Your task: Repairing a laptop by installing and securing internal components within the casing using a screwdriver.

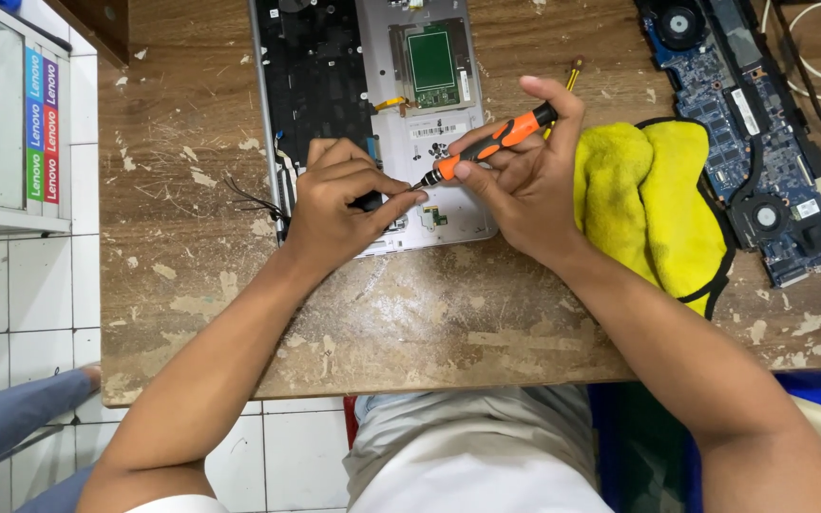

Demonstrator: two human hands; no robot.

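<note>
Both hands meet over the opened laptop shell [429,204] on the worn table [382,313]. Right hand [525,195] grips an orange screwdriver [491,142]; left hand [339,204] pinches fingers narrowly at its tip. Yellow cloth [648,204] lies right.

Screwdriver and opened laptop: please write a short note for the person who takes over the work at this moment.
Right hand: grips the orange-and-black screwdriver, tip down at the lower edge of the opened laptop shell.
Left hand: fingers pinched at the tip, resting on the shell.
Motherboard lies apart at the right, beside the yellow cloth.
Done: shell opened, board out.
Left: whatever sits under the tip; too small to tell.
</note>
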